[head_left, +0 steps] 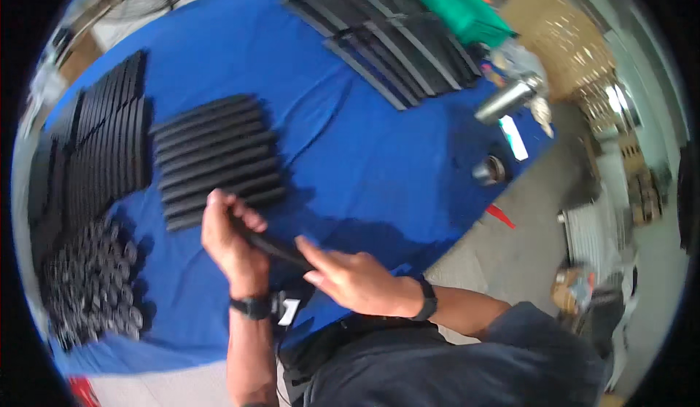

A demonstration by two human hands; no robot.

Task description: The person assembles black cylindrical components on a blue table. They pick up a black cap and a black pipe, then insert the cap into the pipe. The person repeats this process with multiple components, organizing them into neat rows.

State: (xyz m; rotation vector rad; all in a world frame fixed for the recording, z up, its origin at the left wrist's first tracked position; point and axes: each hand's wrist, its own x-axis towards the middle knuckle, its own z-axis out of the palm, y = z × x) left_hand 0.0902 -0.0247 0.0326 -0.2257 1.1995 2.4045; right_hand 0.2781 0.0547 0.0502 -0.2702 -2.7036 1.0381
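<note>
My left hand (pixel 232 241) is closed around one end of a long black strip (pixel 271 245), held just above the blue tablecloth (pixel 364 159). My right hand (pixel 351 279) touches the strip's other end with fingers stretched out along it. Both wrists wear black bands. Just beyond my left hand lies a row of similar black strips (pixel 215 159) side by side on the cloth.
More black strips are stacked at the left (pixel 102 137) and at the far side (pixel 394 32). A heap of small black round parts (pixel 91 283) lies at the near left. A metal cylinder (pixel 507 97), a small round cup (pixel 490 169) and a green box (pixel 456 2) sit at the right.
</note>
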